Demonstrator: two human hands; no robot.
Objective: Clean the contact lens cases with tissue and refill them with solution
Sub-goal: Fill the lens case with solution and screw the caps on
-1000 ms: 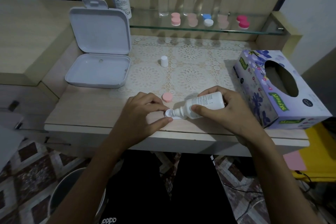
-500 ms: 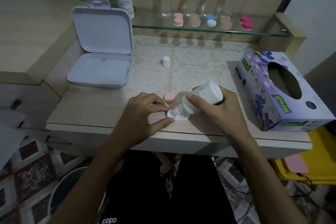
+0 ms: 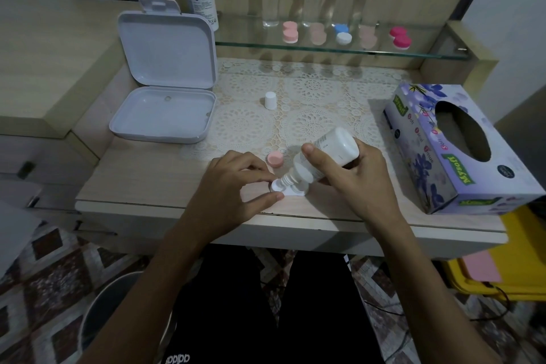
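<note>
While your left hand (image 3: 236, 183) pinches the small white plastic lens case (image 3: 288, 190), your right hand (image 3: 351, 177) grips the white solution bottle (image 3: 325, 156), nozzle tilted near-left over it.

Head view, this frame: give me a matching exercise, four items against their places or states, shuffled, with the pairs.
Items:
1. solution bottle
2. white bottle cap
3. pink lid
4. white storage box

Places or states:
A. hinged open at the left of the desk
B. upright on the lace mat, apart from both hands
C. tilted nozzle-down in the right hand over the lens case
D. on the desk just behind the left hand

Pairs: 1-C, 2-B, 3-D, 4-A
</note>
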